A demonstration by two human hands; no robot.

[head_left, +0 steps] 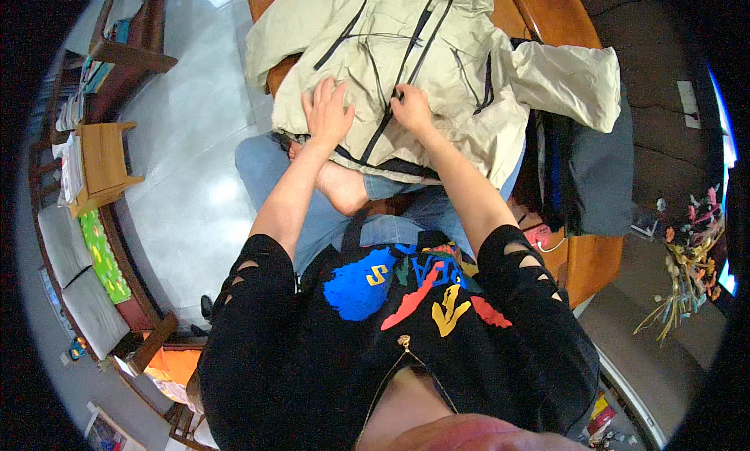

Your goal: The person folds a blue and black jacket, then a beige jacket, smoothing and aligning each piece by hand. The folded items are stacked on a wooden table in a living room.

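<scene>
A beige jacket point(461, 84) with black zippers and dark cords lies spread in front of me, its lower hem over my crossed legs. One sleeve reaches to the far left and the other to the right. On the left front panel my left hand point(330, 115) rests flat, fingers spread. My right hand point(412, 109) is closed at the middle of the jacket, its thumb and fingers pinching the black front zipper point(384, 127). The exact part between those fingertips is mostly hidden. Below the hem, my bare foot point(342, 187) shows against my blue jeans point(262, 173).
Under the jacket is a brown wooden bench point(598, 267). Dark grey fabric point(598, 177) hangs at the right, near dried flowers point(691, 263). Across the tiled floor point(187, 162) on the left stand a small wooden stool point(108, 163) and a cushioned seat point(94, 310).
</scene>
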